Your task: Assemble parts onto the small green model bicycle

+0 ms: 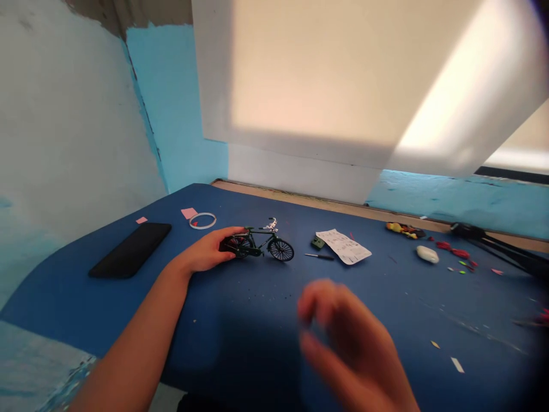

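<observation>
The left hand (210, 252) reached forward with its arm outstretched, fingers closed on the model bicycle (261, 245), while the blurred right hand (347, 343) hovered nearer the body than the bicycle, fingers loosely curled and holding nothing.

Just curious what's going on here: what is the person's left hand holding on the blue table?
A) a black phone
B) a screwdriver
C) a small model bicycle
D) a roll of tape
C: the left hand grips the rear wheel end of the small model bicycle, which stands upright on the blue table.
</observation>
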Demonstrator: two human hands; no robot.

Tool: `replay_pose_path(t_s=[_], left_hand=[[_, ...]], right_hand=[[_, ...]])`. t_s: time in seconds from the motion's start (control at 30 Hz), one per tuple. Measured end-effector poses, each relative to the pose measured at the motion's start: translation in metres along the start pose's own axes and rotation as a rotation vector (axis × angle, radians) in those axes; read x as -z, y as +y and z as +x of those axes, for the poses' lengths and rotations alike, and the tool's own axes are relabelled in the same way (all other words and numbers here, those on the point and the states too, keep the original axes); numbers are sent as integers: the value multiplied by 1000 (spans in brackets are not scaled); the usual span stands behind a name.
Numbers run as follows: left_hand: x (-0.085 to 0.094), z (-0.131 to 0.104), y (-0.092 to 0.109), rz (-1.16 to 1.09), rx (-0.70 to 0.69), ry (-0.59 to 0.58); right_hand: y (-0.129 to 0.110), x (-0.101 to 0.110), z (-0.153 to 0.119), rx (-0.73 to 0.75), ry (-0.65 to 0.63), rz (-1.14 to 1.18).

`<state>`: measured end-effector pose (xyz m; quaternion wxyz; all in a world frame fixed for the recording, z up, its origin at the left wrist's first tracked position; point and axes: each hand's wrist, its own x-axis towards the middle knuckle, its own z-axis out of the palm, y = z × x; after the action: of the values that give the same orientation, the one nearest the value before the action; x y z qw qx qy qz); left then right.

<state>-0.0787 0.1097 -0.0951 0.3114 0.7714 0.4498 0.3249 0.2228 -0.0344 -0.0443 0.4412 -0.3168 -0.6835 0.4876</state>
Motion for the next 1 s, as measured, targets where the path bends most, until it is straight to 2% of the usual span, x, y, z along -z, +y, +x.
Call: replay_pose_path(t_s=[0.07, 0.1, 0.2, 0.3, 0.4, 0.47, 0.57, 0.67, 0.8, 1.0], left_hand=[[-1, -3, -1, -6, 14, -7], [-2, -4, -2, -12, 16, -8], [-4, -8, -2, -25, -3, 4], [-6, -7, -1, 46, -21, 43], [-8, -5, -1, 85, -29, 67], [-8, -6, -2, 71, -11, 88], [-4, -16, -4, 99, 114, 155], [0, -26, -4, 121, 211, 166], [0, -28, 0, 159, 187, 170], [-3, -22, 6, 108, 126, 110]], right_hand=[[19, 15, 54, 70, 236, -407], [26, 21, 81, 104, 250, -571], [35, 25, 143, 229, 20, -890], [29, 11, 175, 346, -219, -1130], [22, -9, 190, 337, -412, -1299], [22, -18, 196, 306, -471, -1352], [29, -20, 200, 286, -443, -1335], [38, -16, 198, 276, -422, -1288], [45, -14, 196, 304, -430, -1266], [41, -16, 195, 335, -374, -1184]])
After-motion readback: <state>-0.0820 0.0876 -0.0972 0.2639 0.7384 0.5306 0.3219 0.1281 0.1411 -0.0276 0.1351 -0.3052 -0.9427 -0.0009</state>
